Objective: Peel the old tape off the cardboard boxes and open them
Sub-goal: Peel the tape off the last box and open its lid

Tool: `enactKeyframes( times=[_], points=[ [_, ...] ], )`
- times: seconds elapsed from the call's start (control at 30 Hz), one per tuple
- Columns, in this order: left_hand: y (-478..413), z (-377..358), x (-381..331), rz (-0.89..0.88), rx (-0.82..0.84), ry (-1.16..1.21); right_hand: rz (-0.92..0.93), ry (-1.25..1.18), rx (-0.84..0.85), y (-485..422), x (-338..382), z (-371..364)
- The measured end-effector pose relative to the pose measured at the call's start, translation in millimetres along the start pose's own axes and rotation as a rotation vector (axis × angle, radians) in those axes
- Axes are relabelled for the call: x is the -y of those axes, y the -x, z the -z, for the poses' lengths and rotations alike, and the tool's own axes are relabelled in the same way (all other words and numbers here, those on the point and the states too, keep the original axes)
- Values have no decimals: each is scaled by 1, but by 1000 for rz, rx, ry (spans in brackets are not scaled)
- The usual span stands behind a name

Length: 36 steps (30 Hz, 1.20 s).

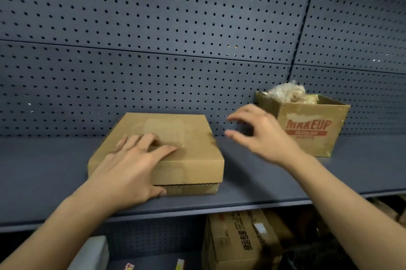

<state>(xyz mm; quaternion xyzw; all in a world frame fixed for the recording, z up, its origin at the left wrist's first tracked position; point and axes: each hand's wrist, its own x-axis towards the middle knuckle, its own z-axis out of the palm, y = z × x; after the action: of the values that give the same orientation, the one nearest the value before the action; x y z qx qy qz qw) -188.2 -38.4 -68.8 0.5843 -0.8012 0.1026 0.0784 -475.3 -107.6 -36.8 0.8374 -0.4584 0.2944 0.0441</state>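
Under the left hand: flat cardboard box (186,155) on the shelf (274,184), closed lid up.
Left hand: left hand (129,166) lies spread over the box's near-left corner, fingers flat on the lid and thumb down on the front face near its bottom edge.
Box heading: front face turned to the person, back edge close to the pegboard wall (153,27). The sides look nearly equal, so I cannot tell the long axis.
Box surface: a paler rectangular patch (164,129) sits just beyond the left fingertips, and a faint strip (178,173) runs down the front face, right of the thumb.
Right hand: right hand (261,135) hovers blurred off the box's right side, fingers loosely curled, thumb and forefinger apart, holding nothing.
Beyond the right hand: open carton (307,131) printed MAKEUP stands on the same shelf, apart from the flat box and partly hidden by the hand.
Carton contents: crumpled clear wad (287,93) rises above its rim.
Below the right forearm: on the lower level, a brown carton (237,241) with printed characters.
Below the left forearm: a white item (94,254), too cropped to identify.
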Motion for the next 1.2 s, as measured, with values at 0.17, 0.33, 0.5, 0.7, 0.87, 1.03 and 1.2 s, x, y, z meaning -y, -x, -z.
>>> enactKeyframes(
  times=[0.17, 0.33, 0.5, 0.7, 0.87, 1.03, 1.2],
  points=[
    [17, -3, 17, 33, -46, 26, 209, 162, 206, 32, 46, -32],
    [28, -4, 25, 40, -96, 10, 280, 321, 119, 39, 54, -52],
    [33, 2, 26, 28, -83, 18, 280, 274, 120, 40, 54, -47],
    [40, 13, 39, -1, 83, 185, 206, 166, 187, 45, 57, -35],
    [37, 26, 37, 46, 51, 244, 163, 35, 32, 45, 56, -47],
    [44, 15, 40, 180, -269, 308, 16, -120, -47, 41, 53, -55],
    [51, -16, 47, 395, -542, 709, -28, -167, -118, 35, 54, -56]
  ],
)
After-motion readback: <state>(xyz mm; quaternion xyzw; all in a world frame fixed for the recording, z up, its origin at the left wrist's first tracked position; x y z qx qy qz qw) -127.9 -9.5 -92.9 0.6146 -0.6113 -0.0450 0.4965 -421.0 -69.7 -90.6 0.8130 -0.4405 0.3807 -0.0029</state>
